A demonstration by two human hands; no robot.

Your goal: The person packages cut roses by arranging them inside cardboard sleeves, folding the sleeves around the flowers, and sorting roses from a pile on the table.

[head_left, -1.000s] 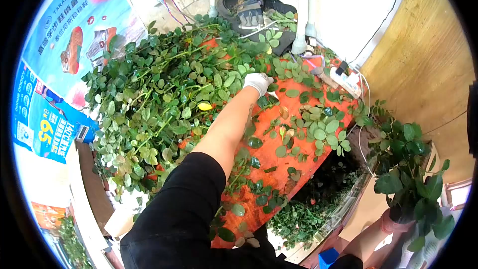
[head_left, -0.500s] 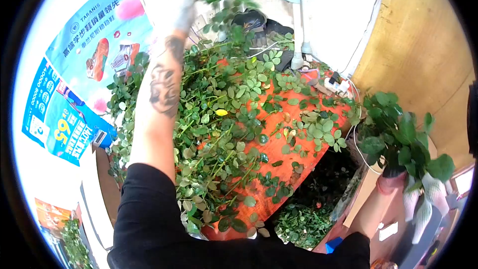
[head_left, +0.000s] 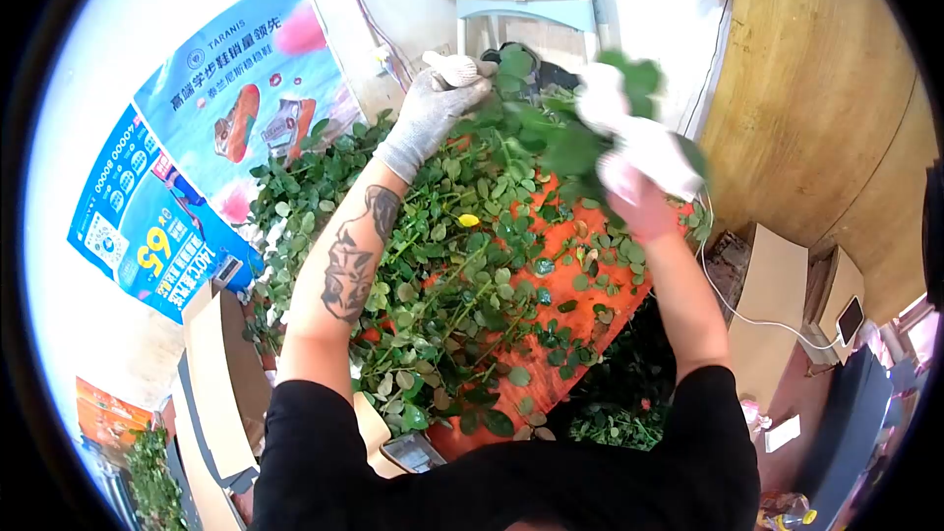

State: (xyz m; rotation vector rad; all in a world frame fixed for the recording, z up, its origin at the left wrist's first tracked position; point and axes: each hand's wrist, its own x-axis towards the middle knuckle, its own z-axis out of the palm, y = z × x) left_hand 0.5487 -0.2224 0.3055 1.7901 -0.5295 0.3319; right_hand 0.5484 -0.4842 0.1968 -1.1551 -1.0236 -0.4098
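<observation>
My left hand (head_left: pixel 433 116), in a whitish-grey glove, is closed at the back of the table, with a rose in a white net sleeve (head_left: pixel 452 69) at its fingers. My right hand (head_left: pixel 641 205) is smeared by motion but grips a bunch of leafy roses (head_left: pixel 575 143). Their white-sleeved heads (head_left: pixel 661 157) point to the right and up, while the leaves spread toward my left hand. Below both hands, cut rose stems with green leaves (head_left: pixel 423 275) cover much of the orange-red tabletop (head_left: pixel 536 403).
A dark opening with leafy cuttings (head_left: pixel 619 428) lies at the table's right front edge. Cardboard boxes (head_left: pixel 767 280) stand to the right, with a phone (head_left: pixel 851 320) and white cable. A high chair (head_left: pixel 526 5) stands behind; a blue poster (head_left: pixel 231 128) is at left.
My left hand has come down from its raised position to the table's back. My right hand has swung the rose bunch from the far right in over the table, toward my left hand.
</observation>
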